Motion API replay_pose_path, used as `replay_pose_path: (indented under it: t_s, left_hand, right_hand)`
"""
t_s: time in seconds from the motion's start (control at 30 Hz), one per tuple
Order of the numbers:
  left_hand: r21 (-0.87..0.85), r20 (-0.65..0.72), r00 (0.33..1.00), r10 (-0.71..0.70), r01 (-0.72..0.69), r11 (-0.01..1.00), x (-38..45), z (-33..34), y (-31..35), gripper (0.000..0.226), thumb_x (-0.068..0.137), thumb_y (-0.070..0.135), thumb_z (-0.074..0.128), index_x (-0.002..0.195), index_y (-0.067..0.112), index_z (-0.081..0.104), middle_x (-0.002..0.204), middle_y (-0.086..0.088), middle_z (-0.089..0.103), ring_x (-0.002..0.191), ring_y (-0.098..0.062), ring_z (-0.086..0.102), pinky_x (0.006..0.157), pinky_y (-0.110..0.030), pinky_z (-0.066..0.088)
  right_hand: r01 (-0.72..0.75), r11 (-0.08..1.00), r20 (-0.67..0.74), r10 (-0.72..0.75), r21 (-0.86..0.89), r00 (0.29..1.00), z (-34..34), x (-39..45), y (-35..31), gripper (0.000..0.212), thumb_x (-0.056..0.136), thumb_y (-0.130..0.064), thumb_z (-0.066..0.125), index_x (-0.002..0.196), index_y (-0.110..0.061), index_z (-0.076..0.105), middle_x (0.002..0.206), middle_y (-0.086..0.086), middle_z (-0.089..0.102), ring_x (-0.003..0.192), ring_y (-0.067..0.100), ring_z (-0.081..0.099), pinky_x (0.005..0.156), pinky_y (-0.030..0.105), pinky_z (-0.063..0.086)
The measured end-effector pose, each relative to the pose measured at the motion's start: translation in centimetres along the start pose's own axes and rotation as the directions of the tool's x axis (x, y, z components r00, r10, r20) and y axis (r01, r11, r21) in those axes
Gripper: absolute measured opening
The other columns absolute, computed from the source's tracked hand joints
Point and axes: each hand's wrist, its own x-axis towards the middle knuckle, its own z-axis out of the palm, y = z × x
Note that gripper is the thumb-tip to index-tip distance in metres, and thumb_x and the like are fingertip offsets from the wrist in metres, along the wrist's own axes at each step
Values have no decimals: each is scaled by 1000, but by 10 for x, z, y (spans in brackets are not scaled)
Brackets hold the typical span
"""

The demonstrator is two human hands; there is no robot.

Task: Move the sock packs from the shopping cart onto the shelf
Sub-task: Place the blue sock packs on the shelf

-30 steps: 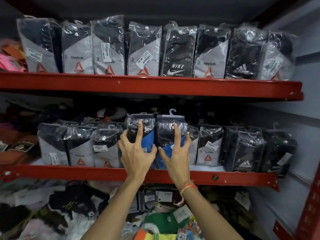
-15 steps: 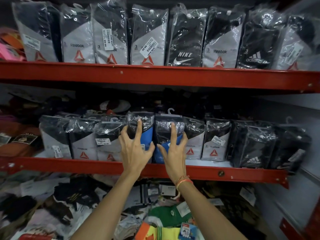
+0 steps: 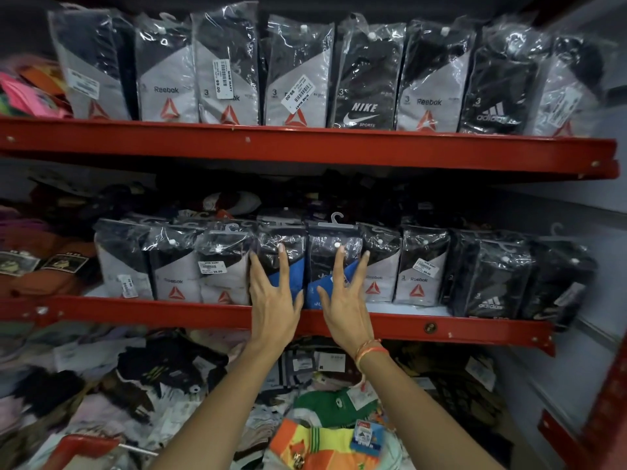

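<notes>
Two black-and-blue sock packs stand side by side in the middle of the red middle shelf (image 3: 169, 310). My left hand (image 3: 271, 300) lies flat against the left pack (image 3: 294, 278), fingers spread. My right hand (image 3: 342, 300), with an orange thread on its wrist, presses the right pack (image 3: 322, 257) the same way. Neither hand closes around a pack. Grey Reebok packs (image 3: 176, 269) stand in a row to the left, with more Reebok (image 3: 419, 266) and black Adidas packs (image 3: 492, 279) to the right.
The upper red shelf (image 3: 305, 144) carries a full row of Reebok, Nike and Adidas packs. Below the middle shelf lies a loose heap of socks, with a bright orange-green bundle (image 3: 315, 442) near me. A red cart edge (image 3: 84, 446) shows at bottom left.
Both hands stay pressed on the two blue packs, which now stand a little straighter and in line with the row. The view has shifted closer to the shelf.
</notes>
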Motion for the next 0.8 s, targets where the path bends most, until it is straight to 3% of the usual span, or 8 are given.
replay_pose_path:
  t_s: [0.1, 0.23, 0.47, 0.67, 0.8]
  left_hand:
    - [8, 67, 998, 15, -16, 1000, -16, -3, -4, 81, 93, 40, 45, 149, 19, -10, 152, -30, -16, 143, -43, -4, 115, -52, 23]
    - [-10, 103, 993, 62, -62, 998, -42, -12, -2, 74, 95, 37, 42, 149, 12, -2, 156, -22, -5, 145, -36, 1, 119, -48, 15]
    - [-64, 123, 976, 177, -171, 983, -109, -23, -1, 62, 91, 38, 37, 145, 8, 29, 150, -14, 35, 139, -30, 31, 112, -44, 31]
    - [-126, 196, 947, 254, -232, 964, -169, -9, -3, 51, 93, 38, 34, 132, 8, 48, 135, -10, 52, 126, -25, 46, 104, -39, 43]
    - [-170, 231, 932, 279, -244, 955, -206, 5, 4, 44, 93, 32, 42, 128, 8, 51, 126, -9, 58, 117, -24, 52, 93, -37, 50]
  right_hand:
    - [10, 999, 41, -8, -39, 999, 1, -16, 0, 76, 101, -32, 44, 152, -25, -12, 152, 13, -38, 146, 41, 12, 76, 36, 61]
    - [2, 998, 104, 4, -60, 995, -2, -42, 0, 71, 101, -35, 41, 153, -16, -2, 157, 15, -27, 148, 36, -4, 108, 47, 42]
    - [-18, 998, 111, 24, -52, 994, -19, -114, -7, 57, 101, -33, 43, 150, -10, 25, 158, 11, 23, 147, 23, 17, 119, 43, 26]
    - [-163, 986, 101, 167, -47, 981, -24, -184, 9, 46, 100, -32, 45, 142, -12, 40, 151, 8, 37, 143, 20, 28, 111, 33, 33]
    - [-200, 978, 106, 205, -61, 973, -23, -228, 25, 40, 99, -25, 49, 136, -9, 46, 138, 11, 47, 125, 26, 47, 95, 40, 49]
